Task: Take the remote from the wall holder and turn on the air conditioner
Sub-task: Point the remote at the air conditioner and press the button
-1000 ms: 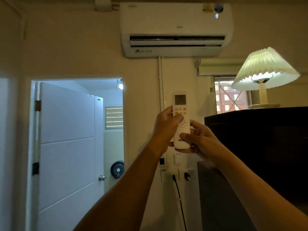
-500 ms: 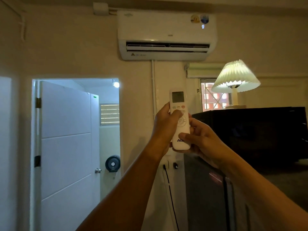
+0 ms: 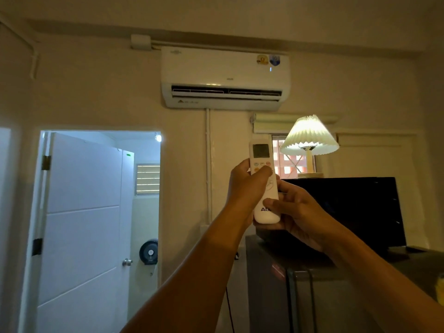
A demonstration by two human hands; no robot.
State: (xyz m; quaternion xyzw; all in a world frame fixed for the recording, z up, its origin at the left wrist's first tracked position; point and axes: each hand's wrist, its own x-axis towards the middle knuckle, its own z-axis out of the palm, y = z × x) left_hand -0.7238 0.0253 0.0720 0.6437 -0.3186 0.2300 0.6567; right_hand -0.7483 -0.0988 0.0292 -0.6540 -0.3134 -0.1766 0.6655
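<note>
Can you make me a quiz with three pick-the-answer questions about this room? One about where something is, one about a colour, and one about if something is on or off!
1. Where is the air conditioner?
A. High on the wall above the remote
B. On the floor by the door
C. On top of the dark cabinet

2. What colour is the remote?
A. Black
B. White
C. Red

3. Is the lamp on or off?
A. Off and dark
B. On and glowing
C. Lying on its side

Answers:
1. A, it hangs near the ceiling, above the raised remote.
2. B, its body is white, in the grip of the left hand and the right hand.
3. B, its pleated shade shines brightly.
</note>
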